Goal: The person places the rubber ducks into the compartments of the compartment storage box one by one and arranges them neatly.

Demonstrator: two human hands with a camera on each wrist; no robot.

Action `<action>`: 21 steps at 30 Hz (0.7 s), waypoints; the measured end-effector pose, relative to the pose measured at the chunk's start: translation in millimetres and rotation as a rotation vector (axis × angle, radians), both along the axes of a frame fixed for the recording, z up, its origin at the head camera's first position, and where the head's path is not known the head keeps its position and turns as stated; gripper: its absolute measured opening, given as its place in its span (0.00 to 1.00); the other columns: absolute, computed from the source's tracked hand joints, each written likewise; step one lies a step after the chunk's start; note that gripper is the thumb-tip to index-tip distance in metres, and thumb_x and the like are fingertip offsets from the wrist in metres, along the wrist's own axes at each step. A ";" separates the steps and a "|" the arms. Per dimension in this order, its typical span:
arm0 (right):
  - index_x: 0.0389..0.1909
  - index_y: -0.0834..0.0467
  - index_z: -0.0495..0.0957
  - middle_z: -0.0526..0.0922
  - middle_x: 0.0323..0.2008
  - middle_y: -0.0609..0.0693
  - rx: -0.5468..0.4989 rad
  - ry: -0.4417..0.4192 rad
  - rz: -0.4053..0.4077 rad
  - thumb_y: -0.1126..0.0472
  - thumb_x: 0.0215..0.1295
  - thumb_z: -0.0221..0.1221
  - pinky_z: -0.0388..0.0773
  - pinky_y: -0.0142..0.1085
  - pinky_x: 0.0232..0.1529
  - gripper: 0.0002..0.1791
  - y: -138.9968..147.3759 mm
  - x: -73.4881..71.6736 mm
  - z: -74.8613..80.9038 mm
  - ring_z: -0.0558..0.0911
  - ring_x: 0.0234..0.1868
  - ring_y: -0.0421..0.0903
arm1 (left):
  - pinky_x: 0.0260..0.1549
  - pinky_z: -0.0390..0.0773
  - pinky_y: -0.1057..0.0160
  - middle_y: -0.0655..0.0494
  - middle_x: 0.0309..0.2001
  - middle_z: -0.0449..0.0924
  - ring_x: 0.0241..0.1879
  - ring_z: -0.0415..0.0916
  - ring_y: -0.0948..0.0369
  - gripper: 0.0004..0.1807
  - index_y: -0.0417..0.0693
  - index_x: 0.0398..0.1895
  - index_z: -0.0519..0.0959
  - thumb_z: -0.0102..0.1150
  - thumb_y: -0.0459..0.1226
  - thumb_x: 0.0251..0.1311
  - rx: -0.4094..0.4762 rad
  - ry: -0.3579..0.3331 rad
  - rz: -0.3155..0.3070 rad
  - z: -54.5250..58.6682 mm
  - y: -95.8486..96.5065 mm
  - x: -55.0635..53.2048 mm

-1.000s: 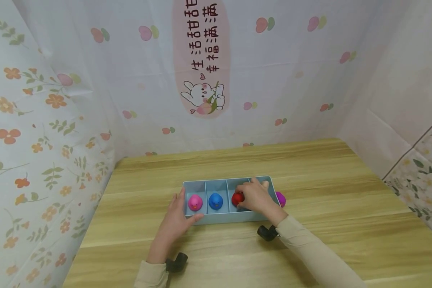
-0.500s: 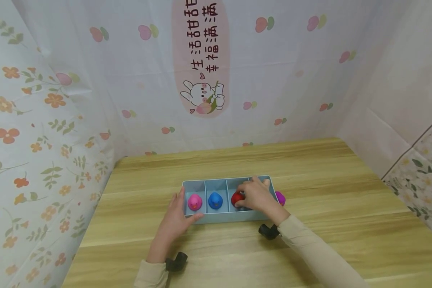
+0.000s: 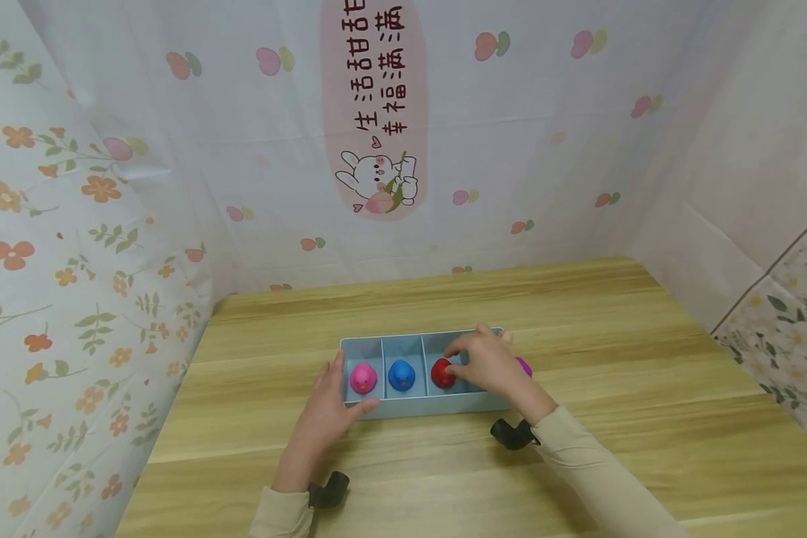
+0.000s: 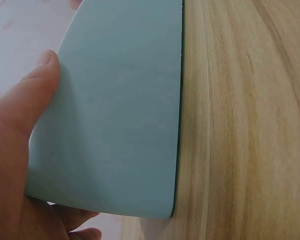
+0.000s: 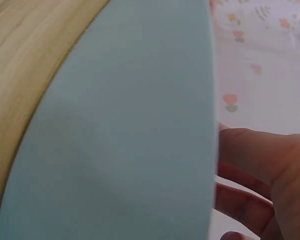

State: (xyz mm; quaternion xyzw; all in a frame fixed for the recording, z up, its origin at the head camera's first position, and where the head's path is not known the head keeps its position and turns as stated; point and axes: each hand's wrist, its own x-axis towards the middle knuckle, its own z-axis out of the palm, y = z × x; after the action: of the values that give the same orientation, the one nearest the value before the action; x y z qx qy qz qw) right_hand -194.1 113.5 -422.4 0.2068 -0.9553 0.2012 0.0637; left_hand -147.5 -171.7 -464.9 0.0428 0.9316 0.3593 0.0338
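A light blue divided box (image 3: pixel 410 408) lies lengthwise on the table. My left hand (image 3: pixel 328 407) grips its left end, thumb on the front wall and fingers round the end wall; the left wrist view shows the box wall (image 4: pixel 115 110) beside the thumb. From left to right, a pink toy duck (image 3: pixel 362 379), a blue toy duck (image 3: pixel 401 376) and a red toy duck (image 3: pixel 441 373) sit in separate compartments. Just right of the red duck is my right hand (image 3: pixel 494 368), fingers parted. The rightmost compartment is mostly hidden beneath it. In the right wrist view, the front wall (image 5: pixel 130 120) hides the fingertips.
A purple toy (image 3: pixel 524 366) sits outside the box's right end, partly hidden by the right hand. The wooden table (image 3: pixel 403 478) meets a patterned cloth (image 3: pixel 269 239) at the back. Black wrist mounts (image 3: pixel 329 490) hang near the tabletop.
My right hand has let go of the red duck and shifted slightly to the right, so more of the duck shows. The left hand and the box have stayed in place.
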 end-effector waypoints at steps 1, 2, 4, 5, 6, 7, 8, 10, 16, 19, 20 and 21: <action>0.34 0.49 0.87 0.87 0.35 0.43 -0.009 -0.007 -0.003 0.53 0.47 0.73 0.50 0.47 0.37 0.12 1.2 0.2 1.3 0.69 0.37 0.45 | 0.65 0.55 0.35 0.43 0.75 0.47 0.75 0.37 0.41 0.62 0.46 0.77 0.41 0.63 0.64 0.47 0.003 0.000 -0.001 0.5 0.0 0.2; 0.35 0.49 0.87 0.87 0.35 0.43 -0.017 -0.011 -0.007 0.54 0.47 0.73 0.49 0.47 0.37 0.12 2.5 0.4 2.6 0.69 0.37 0.45 | 0.65 0.54 0.35 0.43 0.75 0.47 0.75 0.37 0.41 0.62 0.46 0.77 0.41 0.64 0.63 0.47 0.008 0.000 -0.001 1.1 0.0 0.5; 0.35 0.50 0.87 0.87 0.35 0.44 -0.032 -0.019 -0.015 0.55 0.48 0.73 0.48 0.46 0.36 0.12 5.2 1.0 5.3 0.69 0.37 0.45 | 0.65 0.54 0.35 0.43 0.75 0.47 0.75 0.37 0.41 0.62 0.46 0.77 0.41 0.64 0.63 0.48 0.008 -0.003 -0.001 1.5 0.0 0.8; 0.35 0.50 0.87 0.87 0.35 0.44 -0.038 -0.022 -0.018 0.55 0.48 0.73 0.48 0.46 0.36 0.12 6.7 1.0 6.1 0.69 0.37 0.45 | 0.65 0.55 0.35 0.43 0.75 0.47 0.75 0.37 0.41 0.62 0.47 0.77 0.41 0.64 0.63 0.48 0.006 -0.004 -0.001 1.6 0.1 0.9; 0.35 0.50 0.87 0.87 0.35 0.44 -0.042 -0.024 -0.019 0.56 0.48 0.73 0.47 0.46 0.36 0.11 8.3 1.2 7.0 0.69 0.36 0.45 | 0.64 0.55 0.35 0.43 0.75 0.46 0.75 0.37 0.41 0.61 0.47 0.77 0.41 0.64 0.63 0.48 0.004 -0.006 0.001 1.7 0.2 0.9; 0.35 0.50 0.87 0.87 0.35 0.44 -0.047 -0.023 -0.020 0.56 0.48 0.72 0.47 0.45 0.36 0.12 9.8 1.2 7.8 0.69 0.36 0.45 | 0.64 0.55 0.35 0.42 0.75 0.46 0.75 0.37 0.41 0.61 0.47 0.77 0.41 0.64 0.63 0.48 0.004 -0.007 0.003 1.7 0.3 0.9; 0.35 0.50 0.87 0.87 0.35 0.44 -0.051 -0.018 -0.021 0.56 0.48 0.72 0.47 0.45 0.35 0.11 11.5 1.1 8.1 0.69 0.37 0.45 | 0.64 0.55 0.34 0.42 0.75 0.46 0.75 0.37 0.41 0.61 0.47 0.77 0.41 0.64 0.63 0.48 0.004 -0.008 0.004 1.8 0.4 1.0; 0.35 0.50 0.87 0.87 0.35 0.44 -0.061 -0.006 -0.023 0.56 0.48 0.73 0.46 0.45 0.35 0.11 15.3 0.7 8.4 0.69 0.37 0.44 | 0.64 0.55 0.34 0.42 0.75 0.46 0.75 0.37 0.41 0.61 0.47 0.77 0.42 0.64 0.63 0.48 0.004 -0.009 0.007 1.8 0.6 0.9; 0.34 0.49 0.87 0.87 0.36 0.44 -0.094 0.009 -0.022 0.56 0.47 0.73 0.46 0.45 0.35 0.11 26.1 1.5 10.7 0.68 0.35 0.44 | 0.64 0.55 0.35 0.43 0.75 0.47 0.75 0.38 0.42 0.61 0.47 0.77 0.42 0.63 0.63 0.48 0.004 -0.006 0.005 1.5 0.6 0.9; 0.33 0.49 0.87 0.88 0.36 0.44 -0.111 0.010 -0.025 0.56 0.47 0.73 0.45 0.45 0.35 0.11 32.5 2.0 12.5 0.68 0.34 0.46 | 0.64 0.56 0.34 0.42 0.75 0.47 0.75 0.38 0.42 0.61 0.47 0.77 0.42 0.63 0.63 0.48 0.004 -0.007 0.006 1.2 0.4 0.7; 0.33 0.49 0.87 0.88 0.36 0.45 -0.116 0.018 -0.024 0.56 0.47 0.73 0.45 0.46 0.35 0.10 34.9 2.2 13.1 0.70 0.35 0.47 | 0.64 0.56 0.34 0.43 0.75 0.46 0.75 0.38 0.42 0.61 0.47 0.77 0.41 0.63 0.64 0.48 0.003 -0.007 0.006 1.1 0.4 0.7; 0.33 0.49 0.87 0.88 0.36 0.45 -0.121 0.024 -0.025 0.56 0.47 0.73 0.45 0.46 0.35 0.10 37.2 2.3 13.6 0.71 0.36 0.49 | 0.64 0.56 0.34 0.42 0.75 0.46 0.75 0.38 0.42 0.61 0.47 0.77 0.41 0.63 0.63 0.48 0.004 -0.008 0.008 1.0 0.4 0.7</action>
State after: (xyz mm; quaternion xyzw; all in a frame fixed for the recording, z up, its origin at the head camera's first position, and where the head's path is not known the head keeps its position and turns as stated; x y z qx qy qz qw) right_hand -191.8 150.7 -408.8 0.1931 -0.9432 0.2551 0.0899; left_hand -146.7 -171.3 -463.9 0.0378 0.9310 0.3613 0.0361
